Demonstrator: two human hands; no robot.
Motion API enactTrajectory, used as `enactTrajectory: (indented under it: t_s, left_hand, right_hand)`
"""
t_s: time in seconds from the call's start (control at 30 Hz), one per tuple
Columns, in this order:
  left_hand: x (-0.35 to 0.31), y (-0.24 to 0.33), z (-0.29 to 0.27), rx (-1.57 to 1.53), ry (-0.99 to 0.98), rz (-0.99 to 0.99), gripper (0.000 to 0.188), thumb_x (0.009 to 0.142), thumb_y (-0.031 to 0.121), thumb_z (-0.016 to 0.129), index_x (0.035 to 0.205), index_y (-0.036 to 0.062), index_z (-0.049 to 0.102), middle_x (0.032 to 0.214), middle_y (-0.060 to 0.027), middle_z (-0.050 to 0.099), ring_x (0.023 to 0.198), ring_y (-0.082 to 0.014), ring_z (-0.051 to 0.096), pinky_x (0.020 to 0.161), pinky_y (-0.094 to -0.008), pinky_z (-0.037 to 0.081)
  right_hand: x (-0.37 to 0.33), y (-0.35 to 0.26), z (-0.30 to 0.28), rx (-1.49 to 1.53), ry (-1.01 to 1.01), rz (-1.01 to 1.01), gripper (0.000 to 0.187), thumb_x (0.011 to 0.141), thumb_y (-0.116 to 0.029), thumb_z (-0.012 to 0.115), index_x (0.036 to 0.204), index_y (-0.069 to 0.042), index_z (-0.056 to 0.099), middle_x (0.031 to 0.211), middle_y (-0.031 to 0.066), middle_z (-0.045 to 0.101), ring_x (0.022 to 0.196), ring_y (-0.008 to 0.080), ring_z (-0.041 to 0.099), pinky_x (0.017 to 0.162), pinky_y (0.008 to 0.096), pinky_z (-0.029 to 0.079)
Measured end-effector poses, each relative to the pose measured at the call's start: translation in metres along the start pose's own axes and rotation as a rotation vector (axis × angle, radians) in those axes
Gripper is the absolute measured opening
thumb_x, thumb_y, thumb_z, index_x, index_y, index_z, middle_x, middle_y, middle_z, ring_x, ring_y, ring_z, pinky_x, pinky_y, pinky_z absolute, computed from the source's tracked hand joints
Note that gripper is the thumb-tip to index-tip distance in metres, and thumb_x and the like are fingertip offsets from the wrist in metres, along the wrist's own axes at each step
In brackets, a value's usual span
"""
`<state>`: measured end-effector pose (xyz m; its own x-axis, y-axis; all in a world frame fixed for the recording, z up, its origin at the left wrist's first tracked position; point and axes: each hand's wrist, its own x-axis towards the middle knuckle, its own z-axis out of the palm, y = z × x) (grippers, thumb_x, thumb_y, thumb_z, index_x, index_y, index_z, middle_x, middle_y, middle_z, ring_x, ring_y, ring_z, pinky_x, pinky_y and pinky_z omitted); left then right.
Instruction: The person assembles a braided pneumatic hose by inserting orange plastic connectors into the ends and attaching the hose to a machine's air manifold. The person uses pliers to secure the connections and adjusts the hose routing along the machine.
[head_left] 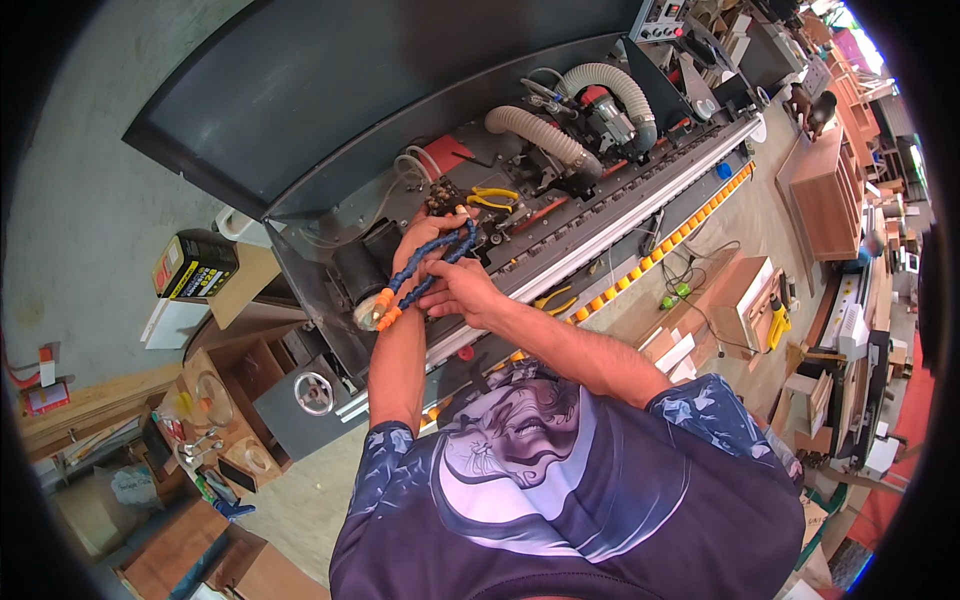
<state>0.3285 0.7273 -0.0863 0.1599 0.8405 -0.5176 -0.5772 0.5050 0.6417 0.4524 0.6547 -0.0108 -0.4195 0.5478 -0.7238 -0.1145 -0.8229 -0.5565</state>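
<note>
Two blue segmented hoses point(425, 255) with orange nozzle ends arch over my left forearm and wrist, inside the opened machine. My left hand point(425, 232) reaches in beside the dark metal fittings point(442, 195). Its fingers are bent and partly hidden, so what they grip cannot be made out. My right hand point(462, 290) is closed on the lower stretch of the blue hose, thumb and fingers pinched together. Yellow-handled pliers point(492, 198) lie in the machine just right of my left hand. Near the orange nozzles is a clear round cap-like piece point(367, 314), beside my left forearm.
The machine's dark raised cover point(330, 90) stands behind. Ribbed grey ducts point(545, 135) and a motor point(608, 118) sit farther right. A rail with yellow rollers point(640, 272) runs along the front, with another pair of yellow pliers point(553, 300) near it. A handwheel point(313, 394) is at left.
</note>
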Motion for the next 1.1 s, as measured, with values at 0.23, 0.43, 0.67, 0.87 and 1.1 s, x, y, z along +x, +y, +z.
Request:
enactTrajectory:
  t_s: [0.23,0.43,0.67,0.87,1.1]
  left_hand:
    - [0.006,-0.004,0.0,0.014,-0.013,0.01,0.049,0.094,-0.01,0.068,0.134,0.0016,0.044,0.115,-0.0254,0.075,0.1,-0.0257,0.076,0.08,-0.0307,0.064]
    - [0.015,-0.001,-0.005,0.033,0.013,-0.025,0.059,0.094,-0.012,0.067,0.142,-0.0026,0.034,0.12,-0.0297,0.073,0.106,-0.0312,0.075,0.088,-0.0365,0.064]
    - [0.017,0.006,-0.014,0.094,-0.046,-0.013,0.054,0.094,-0.01,0.069,0.141,-0.0042,0.043,0.121,-0.0264,0.074,0.111,-0.0321,0.074,0.092,-0.0381,0.062]
    - [0.02,0.011,-0.019,0.133,-0.073,-0.022,0.049,0.093,-0.007,0.071,0.137,-0.003,0.05,0.119,-0.0215,0.076,0.11,-0.0283,0.075,0.092,-0.0369,0.061]
    - [0.018,0.008,-0.018,0.096,-0.036,0.004,0.044,0.093,-0.008,0.071,0.133,-0.0036,0.054,0.119,-0.022,0.075,0.109,-0.03,0.075,0.088,-0.0364,0.063]
  right_hand:
    - [0.006,0.003,-0.006,0.04,-0.037,-0.025,0.031,0.1,-0.023,0.064,0.113,0.004,0.059,0.089,0.0145,0.072,0.069,0.0225,0.073,0.058,0.0328,0.063]
    - [0.007,0.003,-0.015,-0.025,-0.04,0.002,0.031,0.099,-0.021,0.064,0.115,0.001,0.048,0.084,0.0121,0.067,0.065,0.0212,0.071,0.053,0.0332,0.061]
    - [-0.001,-0.002,-0.033,-0.267,-0.028,0.02,0.03,0.094,-0.021,0.067,0.112,-0.003,0.05,0.074,0.0055,0.059,0.052,0.0161,0.062,0.044,0.0305,0.052]
    - [-0.001,-0.018,-0.069,-0.484,-0.152,0.035,0.032,0.088,-0.018,0.067,0.113,-0.003,0.054,0.064,-0.0013,0.052,0.045,0.0106,0.049,0.039,0.0281,0.035]
    - [-0.008,-0.04,-0.08,-0.635,-0.236,0.096,0.041,0.086,-0.017,0.065,0.123,-0.003,0.056,0.061,-0.0041,0.047,0.044,0.0081,0.041,0.04,0.027,0.028]
